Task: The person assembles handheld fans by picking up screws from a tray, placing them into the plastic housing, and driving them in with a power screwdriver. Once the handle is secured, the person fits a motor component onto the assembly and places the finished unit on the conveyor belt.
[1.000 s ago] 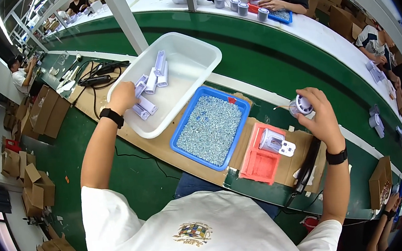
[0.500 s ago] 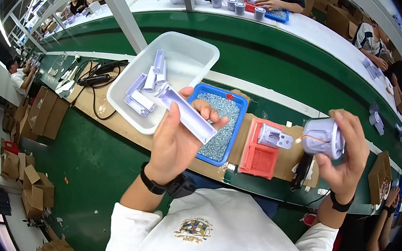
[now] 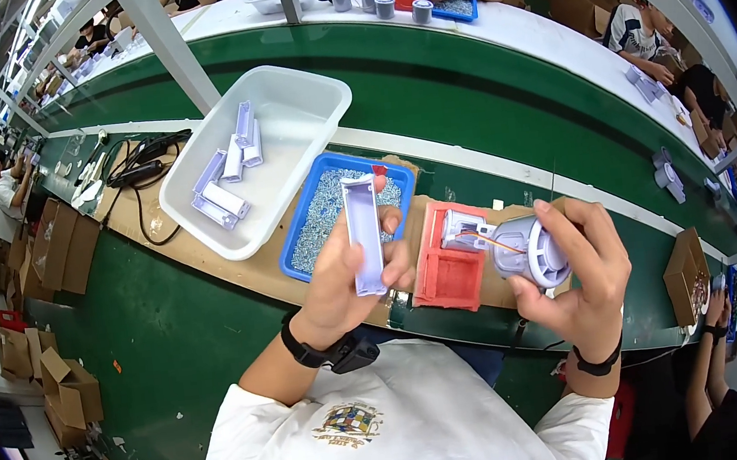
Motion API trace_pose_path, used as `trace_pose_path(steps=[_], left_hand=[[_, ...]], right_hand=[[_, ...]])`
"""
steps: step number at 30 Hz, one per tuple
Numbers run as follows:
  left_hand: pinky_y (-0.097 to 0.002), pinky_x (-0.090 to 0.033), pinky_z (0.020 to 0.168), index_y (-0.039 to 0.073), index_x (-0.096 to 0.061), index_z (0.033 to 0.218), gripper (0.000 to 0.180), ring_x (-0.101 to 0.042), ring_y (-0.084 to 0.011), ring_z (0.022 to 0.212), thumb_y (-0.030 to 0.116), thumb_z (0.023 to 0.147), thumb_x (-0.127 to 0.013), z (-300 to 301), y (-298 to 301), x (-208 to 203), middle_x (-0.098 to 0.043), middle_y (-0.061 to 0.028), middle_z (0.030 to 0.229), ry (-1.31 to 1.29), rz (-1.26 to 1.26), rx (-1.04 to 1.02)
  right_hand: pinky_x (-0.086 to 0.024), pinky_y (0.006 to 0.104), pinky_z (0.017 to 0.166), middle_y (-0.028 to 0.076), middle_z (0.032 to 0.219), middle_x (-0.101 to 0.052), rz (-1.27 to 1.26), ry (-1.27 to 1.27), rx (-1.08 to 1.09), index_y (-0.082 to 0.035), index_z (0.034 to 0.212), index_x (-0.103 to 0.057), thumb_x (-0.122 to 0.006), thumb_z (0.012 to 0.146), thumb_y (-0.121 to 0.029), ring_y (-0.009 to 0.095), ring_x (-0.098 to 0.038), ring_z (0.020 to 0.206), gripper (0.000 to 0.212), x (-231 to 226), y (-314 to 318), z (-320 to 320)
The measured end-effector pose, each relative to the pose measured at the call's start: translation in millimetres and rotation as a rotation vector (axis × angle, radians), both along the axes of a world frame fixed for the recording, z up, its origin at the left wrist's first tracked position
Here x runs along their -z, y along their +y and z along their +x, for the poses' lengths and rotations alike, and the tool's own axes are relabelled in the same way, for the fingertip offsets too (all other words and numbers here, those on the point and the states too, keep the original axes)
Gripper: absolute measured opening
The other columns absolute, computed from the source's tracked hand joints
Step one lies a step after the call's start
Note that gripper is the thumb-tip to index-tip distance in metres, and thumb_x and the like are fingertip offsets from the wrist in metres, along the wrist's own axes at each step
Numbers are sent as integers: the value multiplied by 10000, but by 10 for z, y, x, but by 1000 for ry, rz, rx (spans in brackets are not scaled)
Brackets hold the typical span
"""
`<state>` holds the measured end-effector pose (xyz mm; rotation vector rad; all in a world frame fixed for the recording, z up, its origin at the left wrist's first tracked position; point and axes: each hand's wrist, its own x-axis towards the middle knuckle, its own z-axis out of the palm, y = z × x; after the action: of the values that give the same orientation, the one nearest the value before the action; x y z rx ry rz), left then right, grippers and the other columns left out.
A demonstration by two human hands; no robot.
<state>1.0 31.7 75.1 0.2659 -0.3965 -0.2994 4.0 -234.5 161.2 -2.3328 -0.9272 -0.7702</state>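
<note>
My left hand (image 3: 342,273) grips a long, pale lavender plastic housing (image 3: 364,230), held upright with its hollow side showing. Behind it lies a blue tray (image 3: 293,238) full of small metal screws (image 3: 322,212). My right hand (image 3: 584,270) holds a round lavender plastic cup-shaped part (image 3: 519,250) by its ribbed end, tilted toward the left. An orange wire (image 3: 486,240) runs from it. Just left of the round part, a smaller lavender bracket (image 3: 461,227) sits at the upper part of a red fixture (image 3: 447,280); whether the two parts touch I cannot tell.
A white bin (image 3: 291,90) with several lavender housings (image 3: 223,200) stands at the left. Black cables (image 3: 138,172) lie beyond it on cardboard. A green conveyor (image 3: 425,80) runs across, with co-workers behind it. An open cardboard box (image 3: 686,273) stands at the right.
My left hand has turned the housing from slanted to upright. My right hand has brought the round part left and tipped it over, closer to the red fixture. The whole view has shifted.
</note>
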Motion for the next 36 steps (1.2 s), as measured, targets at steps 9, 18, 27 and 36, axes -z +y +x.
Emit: trace_pose_path(steps=[9, 18, 27, 36], left_hand=[[-307, -494, 812, 28, -625, 1382, 587, -589, -199, 988, 91, 833, -824, -97, 249, -29, -511, -86, 1085, -586, 1416, -635], [-307, -479, 788, 34, -612, 1427, 654, -552, -193, 983, 77, 808, -819, -92, 263, -90, -518, -80, 1038, -679, 1513, -557], [-316, -599, 785, 12, -573, 1276, 633, -693, -248, 1071, 32, 738, -904, -109, 138, -23, -678, -175, 1098, -613, 1191, -610], [-368, -611, 838, 28, -539, 1238, 631, -733, -327, 1073, -12, 729, -909, -127, -179, -73, -708, -228, 1149, -716, 804, -802]], right_hand=[[-529, 380, 681, 176, 1032, -644, -118, -82, 27, -31, 1203, -716, -854, 553, -145, 301, -607, 833, 675, 19, -44, 51], [-533, 390, 677, 169, 1060, -627, -212, -73, -36, -93, 1204, -729, -878, 525, -97, 308, -604, 837, 694, 80, 61, 48], [-590, 399, 816, 184, 1122, -636, -97, 137, -172, -93, 1255, -714, -944, 604, -168, 334, -675, 965, 695, 185, 86, -24], [-598, 388, 880, 269, 1225, -664, 237, 256, -347, 62, 1323, -592, -988, 663, -348, 343, -702, 1097, 872, 458, 2, -71]])
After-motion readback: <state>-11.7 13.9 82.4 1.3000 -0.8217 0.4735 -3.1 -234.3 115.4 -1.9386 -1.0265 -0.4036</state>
